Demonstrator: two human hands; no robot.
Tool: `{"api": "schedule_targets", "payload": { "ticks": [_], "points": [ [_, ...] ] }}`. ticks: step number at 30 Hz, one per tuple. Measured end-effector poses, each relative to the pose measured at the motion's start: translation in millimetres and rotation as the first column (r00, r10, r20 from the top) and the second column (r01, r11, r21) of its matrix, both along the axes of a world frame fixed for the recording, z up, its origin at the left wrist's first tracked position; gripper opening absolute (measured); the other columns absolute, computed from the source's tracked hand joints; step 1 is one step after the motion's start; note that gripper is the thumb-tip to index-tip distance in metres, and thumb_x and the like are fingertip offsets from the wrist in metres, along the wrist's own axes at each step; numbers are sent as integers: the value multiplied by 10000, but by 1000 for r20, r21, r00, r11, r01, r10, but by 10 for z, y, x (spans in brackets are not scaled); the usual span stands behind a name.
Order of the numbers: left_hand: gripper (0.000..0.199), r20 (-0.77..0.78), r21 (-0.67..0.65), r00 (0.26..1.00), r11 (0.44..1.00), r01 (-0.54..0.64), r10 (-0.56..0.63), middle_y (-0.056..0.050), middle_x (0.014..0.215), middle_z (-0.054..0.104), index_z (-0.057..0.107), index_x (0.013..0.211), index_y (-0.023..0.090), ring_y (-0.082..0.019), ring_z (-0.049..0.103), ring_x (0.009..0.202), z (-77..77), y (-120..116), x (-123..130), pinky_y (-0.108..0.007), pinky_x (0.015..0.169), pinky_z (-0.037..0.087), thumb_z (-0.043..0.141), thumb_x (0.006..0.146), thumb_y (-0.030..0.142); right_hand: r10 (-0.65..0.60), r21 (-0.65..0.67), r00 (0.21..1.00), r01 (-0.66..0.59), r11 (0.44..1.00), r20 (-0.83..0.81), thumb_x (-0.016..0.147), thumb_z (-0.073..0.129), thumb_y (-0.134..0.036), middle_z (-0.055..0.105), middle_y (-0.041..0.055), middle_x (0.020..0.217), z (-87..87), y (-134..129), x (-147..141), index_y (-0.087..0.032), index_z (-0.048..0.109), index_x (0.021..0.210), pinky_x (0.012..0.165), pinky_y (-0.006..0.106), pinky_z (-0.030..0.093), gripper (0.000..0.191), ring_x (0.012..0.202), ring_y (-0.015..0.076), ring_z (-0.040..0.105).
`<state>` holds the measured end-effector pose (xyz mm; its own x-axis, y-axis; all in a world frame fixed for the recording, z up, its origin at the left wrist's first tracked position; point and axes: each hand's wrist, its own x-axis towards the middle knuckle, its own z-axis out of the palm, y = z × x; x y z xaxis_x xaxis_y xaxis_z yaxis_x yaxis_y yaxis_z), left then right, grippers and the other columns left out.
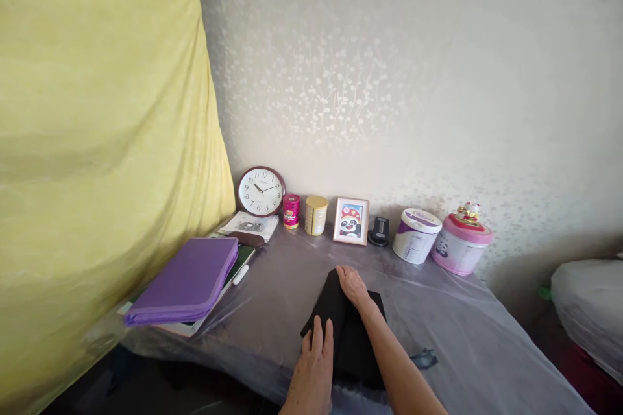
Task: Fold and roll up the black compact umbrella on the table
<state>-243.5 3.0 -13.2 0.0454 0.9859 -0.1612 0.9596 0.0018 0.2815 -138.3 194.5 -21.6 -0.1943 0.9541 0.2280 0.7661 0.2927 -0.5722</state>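
A black folded cloth-like item (357, 350) lies on the table near its front edge, with one part folded over along its left side. My left hand (314, 363) rests on the lower left part of it, fingers spread and pointing away from me. Across the far end of the black item lies my right hand (351, 284), its fingers over the top edge of the folded part; whether they pinch it is hard to tell. A small dark crumpled thing (424, 358) sits on the table just right of my right forearm.
A purple folder (187, 279) lies on books at the left. Along the wall stand a clock (261, 191), a pink can (291, 212), a yellow-lidded can (316, 216), a picture frame (351, 222), a black device (379, 232) and two tubs (417, 237). A yellow curtain (107, 142) hangs left.
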Motion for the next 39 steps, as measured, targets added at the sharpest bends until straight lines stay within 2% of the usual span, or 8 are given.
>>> {"api": "schedule_targets", "payload": {
  "ticks": [4,9,13,16,22,26,31,39],
  "points": [
    [993,23,32,1000,999,17,-18,-130,1487,75,62,1405,166,-291,270,1308,4,-25,-23,-298,944,410,402,518,-125,-168,75,986,166,983,21,852,385,-269,622,150,1068,85,-145,347,-132,606,1002,949,361,341,300,1057,242,540],
    [928,84,84,996,996,22,-29,-127,1485,60,48,1405,174,-279,268,1312,-1,-61,-70,-316,974,378,360,575,-101,-277,151,960,269,951,32,837,387,-310,653,120,972,86,-512,880,-180,623,917,882,337,385,281,984,241,574],
    [905,70,91,997,995,32,-39,-141,1481,75,63,1405,152,-277,284,1305,30,-88,-72,-317,994,354,351,584,-97,-288,-2,957,288,958,14,840,371,-400,677,101,900,28,-835,1002,-191,623,885,775,320,423,331,877,241,623],
    [879,87,99,996,995,19,-28,-120,1485,63,54,1406,161,-278,281,1307,58,-105,-68,-326,975,375,342,609,-73,-283,-123,959,277,953,-30,834,369,-447,687,70,803,4,-1002,928,-208,624,869,697,304,430,352,805,236,641],
    [887,87,96,995,995,34,-43,-132,1482,33,44,1406,142,-284,266,1312,25,-101,-78,-332,993,354,362,604,-65,-259,-38,966,259,965,-6,791,431,-445,660,56,723,-1,-1094,791,-209,614,808,634,305,405,299,687,226,613],
    [917,72,108,996,993,40,-48,-162,1478,47,35,1406,127,-287,259,1315,-5,-95,-82,-330,1015,322,379,583,-85,-193,-69,975,186,980,-113,761,451,-421,593,23,606,59,-1057,740,-203,588,676,565,285,391,271,611,197,564],
    [896,70,84,997,996,13,-19,-193,1465,103,29,1404,105,-295,245,1319,0,-90,-68,-369,1027,305,397,603,-57,-122,-78,929,101,992,-349,744,478,-454,543,-17,545,231,-991,500,-185,590,664,488,247,363,302,543,147,496],
    [931,15,160,1000,987,12,-15,-214,1452,178,156,1390,69,-307,284,1299,-189,-44,-49,-379,1010,337,465,520,-42,-55,-124,902,2,992,-428,738,484,-434,485,-36,532,262,-734,-54,-184,552,682,461,233,329,265,509,122,443]
  ]
}}
